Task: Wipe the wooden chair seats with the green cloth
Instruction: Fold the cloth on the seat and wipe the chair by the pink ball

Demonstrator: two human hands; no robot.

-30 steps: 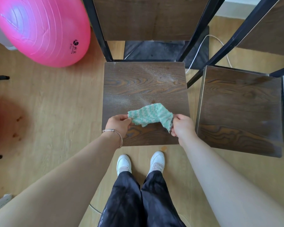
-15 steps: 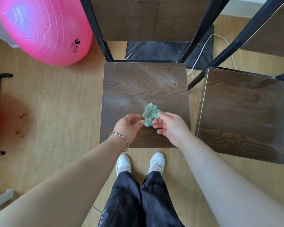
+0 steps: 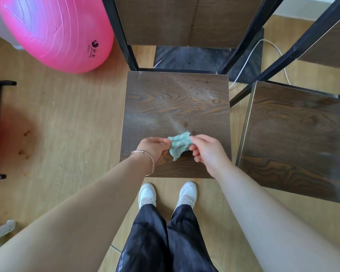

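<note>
Bunched a moment ago, the small fuzzy green cloth [image 3: 180, 144] now hangs pinched between left hand [image 3: 153, 150] and right hand [image 3: 208, 152], the dusty dark wooden chair seat [image 3: 175, 107] beneath them probably still unwiped.

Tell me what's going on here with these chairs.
A person stands at the middle chair seat, holding the green cloth over its front part. The left hand pinches one end and the right hand pinches the other. The seat shows pale dusty streaks. A second chair seat stands to the right, and a pink ball to the left.
</note>
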